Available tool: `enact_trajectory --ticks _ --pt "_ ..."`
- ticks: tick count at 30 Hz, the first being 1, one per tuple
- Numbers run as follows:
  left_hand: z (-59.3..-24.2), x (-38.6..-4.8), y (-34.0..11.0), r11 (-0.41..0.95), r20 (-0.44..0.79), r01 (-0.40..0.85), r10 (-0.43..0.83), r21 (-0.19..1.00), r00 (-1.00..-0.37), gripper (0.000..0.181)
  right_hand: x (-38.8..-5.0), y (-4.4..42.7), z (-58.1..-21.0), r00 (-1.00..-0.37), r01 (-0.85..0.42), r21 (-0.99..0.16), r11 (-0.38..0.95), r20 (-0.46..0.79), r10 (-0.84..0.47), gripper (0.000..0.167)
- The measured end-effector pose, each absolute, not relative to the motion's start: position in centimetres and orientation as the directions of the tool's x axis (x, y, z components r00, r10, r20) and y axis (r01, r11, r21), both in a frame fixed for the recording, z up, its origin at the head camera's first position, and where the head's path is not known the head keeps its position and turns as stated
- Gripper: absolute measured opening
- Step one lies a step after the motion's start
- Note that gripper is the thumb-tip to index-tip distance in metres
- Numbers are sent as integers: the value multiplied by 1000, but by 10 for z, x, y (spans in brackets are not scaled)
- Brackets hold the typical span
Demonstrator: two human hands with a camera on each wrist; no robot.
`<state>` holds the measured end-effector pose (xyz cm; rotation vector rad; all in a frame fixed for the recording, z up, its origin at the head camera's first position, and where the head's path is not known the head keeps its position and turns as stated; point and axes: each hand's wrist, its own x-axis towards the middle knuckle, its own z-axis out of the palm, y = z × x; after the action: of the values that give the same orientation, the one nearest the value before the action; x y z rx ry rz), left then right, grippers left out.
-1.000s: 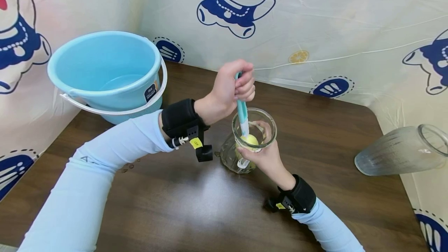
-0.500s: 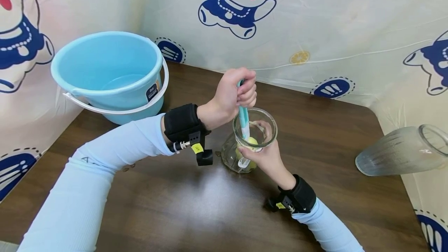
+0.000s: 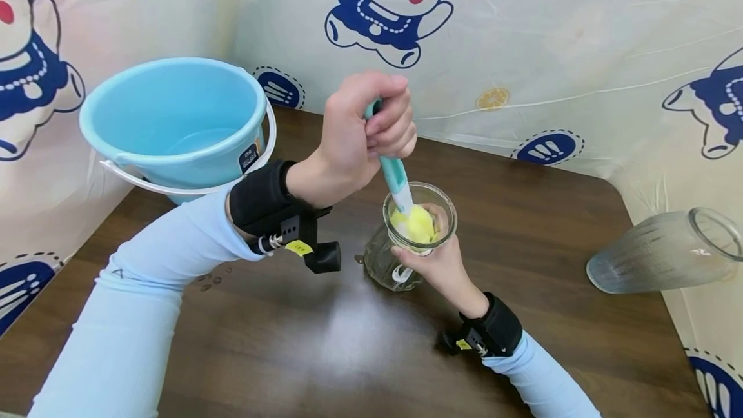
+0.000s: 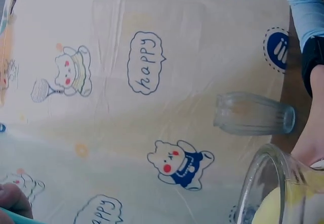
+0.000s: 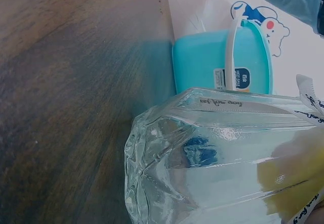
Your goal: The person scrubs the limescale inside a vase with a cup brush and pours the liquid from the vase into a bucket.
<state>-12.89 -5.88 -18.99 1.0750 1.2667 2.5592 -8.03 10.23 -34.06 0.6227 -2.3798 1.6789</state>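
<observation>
My left hand [image 3: 368,131] curls round the teal handle of a sponge bottle brush [image 3: 395,176]. Its yellow sponge head [image 3: 419,224] sits just inside the mouth of a clear faceted glass vase [image 3: 377,250]. My right hand [image 3: 438,257] grips this vase near its neck and keeps it standing on the table; part of the hand shows through the glass. In the right wrist view, the lower glass vase [image 5: 223,158] fills the front, with a printed ribbon round it and the yellow sponge [image 5: 288,178] blurred behind the wall.
A light blue bucket [image 3: 186,169] with a white handle stands at the back left. Toward the right edge stands a second, ribbed glass vase [image 3: 656,250]. Water drops [image 3: 211,279] lie on the brown table [image 3: 325,353]. A printed curtain [image 3: 522,31] hangs behind.
My left hand has dipped slightly, then risen up and to the left. The brush's sponge has come up from inside the vase to its mouth. The right hand keeps its place.
</observation>
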Motion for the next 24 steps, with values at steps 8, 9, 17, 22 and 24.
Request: enact_trajectory --ticks 8,9,17,22,24 --pt "-214 -167 -66 -743 676 184 439 644 -591 48 -81 102 -342 -889 -440 -867 233 385 -248 69" --pt "-210 -163 -67 -740 683 199 435 643 -587 47 -81 102 -343 -888 -442 -867 231 387 -248 70" --pt "-182 -119 -55 -660 696 356 365 662 -618 40 -80 103 -341 -882 -459 -853 247 405 -242 68" --pt "-195 -114 -45 -597 675 391 375 700 -636 41 -80 101 -339 -879 -469 -841 270 417 -231 67" --pt "-203 -115 -42 -575 656 388 380 720 -652 42 -79 101 -339 -881 -464 -845 266 410 -234 66"
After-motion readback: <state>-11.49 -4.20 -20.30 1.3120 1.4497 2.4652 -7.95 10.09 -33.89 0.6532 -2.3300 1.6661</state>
